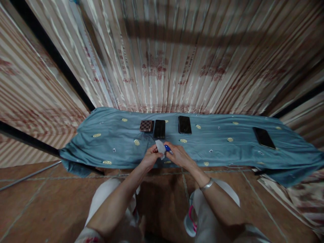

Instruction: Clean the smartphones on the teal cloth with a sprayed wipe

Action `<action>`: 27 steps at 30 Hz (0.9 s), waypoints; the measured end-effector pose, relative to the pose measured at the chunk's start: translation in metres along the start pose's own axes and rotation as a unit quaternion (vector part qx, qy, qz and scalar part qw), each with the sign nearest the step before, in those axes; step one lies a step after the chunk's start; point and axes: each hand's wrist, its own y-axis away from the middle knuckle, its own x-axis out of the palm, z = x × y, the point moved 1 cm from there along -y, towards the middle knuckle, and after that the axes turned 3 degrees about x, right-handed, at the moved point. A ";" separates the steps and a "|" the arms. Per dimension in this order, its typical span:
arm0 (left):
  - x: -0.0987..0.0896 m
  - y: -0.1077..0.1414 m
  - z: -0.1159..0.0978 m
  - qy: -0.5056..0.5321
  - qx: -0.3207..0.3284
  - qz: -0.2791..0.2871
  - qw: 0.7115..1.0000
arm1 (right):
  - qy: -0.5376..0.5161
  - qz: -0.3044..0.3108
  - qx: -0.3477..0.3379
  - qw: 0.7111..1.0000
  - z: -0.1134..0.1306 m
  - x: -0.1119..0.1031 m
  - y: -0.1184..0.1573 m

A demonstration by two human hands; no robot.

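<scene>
Head view: one white sheet [160, 148], small, creased, at the centre of the frame, held over the near edge of the cloth; material, cannot tell.

Left hand [152, 154]: yours, just left of centre; thumb and fingers pinched together on the sheet.

Blue item [168, 148]: one, at the sheet's right side, too small to identify; whether it touches the sheet, you cannot tell from here.

Right hand [176, 154]: yours, just right of centre; fingers clamped on the blue item. Silvery bracelet [208, 184] on your wrist, lower right of centre.

Black phone [159, 129]: flat, just above the sheet in the frame.

Wallet [146, 126]: brown check, beside that phone on its left.

Second phone [185, 125]: dark, right of centre, set apart from the first.

Third phone [263, 137]: dark, tilted, well apart at the right of the frame.

Cloth [248, 155]: blue, yellow printed motifs, spread across the middle of the frame beneath phones and wallet.

Curtain [157, 91]: striped, red prints, filling the upper frame.

Floor [27, 206]: brown tile, lower frame; your pale trouser legs and a pink-strapped slipper [189, 222] lie before it.
</scene>
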 end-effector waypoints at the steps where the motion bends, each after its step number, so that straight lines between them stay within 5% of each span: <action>1: 0.000 -0.001 0.000 -0.004 0.003 -0.001 1.000 | -0.004 0.001 0.001 1.000 -0.002 0.000 0.000; 4: 0.002 -0.004 0.001 -0.012 0.020 -0.005 1.000 | -0.007 0.009 0.022 1.000 -0.015 -0.005 0.003; 10: 0.008 -0.009 0.004 -0.010 0.018 -0.022 1.000 | 0.108 -0.028 0.173 0.979 -0.068 -0.023 0.008; 18: 0.022 -0.010 0.002 0.038 0.001 -0.020 0.999 | 0.114 -0.099 0.191 0.970 -0.098 -0.032 0.006; 22: 0.033 -0.005 -0.006 0.056 -0.018 0.026 0.998 | -0.151 -0.167 0.140 0.964 -0.080 -0.020 0.006; 23: 0.036 -0.003 -0.008 0.061 -0.023 0.040 0.997 | -0.258 -0.145 0.157 0.942 -0.074 -0.014 0.005; 25: 0.040 -0.001 -0.010 0.068 -0.031 0.062 0.995 | -0.480 -0.058 0.197 0.853 -0.061 -0.002 0.003; 27: 0.041 0.000 -0.011 0.067 -0.031 0.065 0.995 | -0.546 -0.007 0.196 0.815 -0.050 0.007 0.001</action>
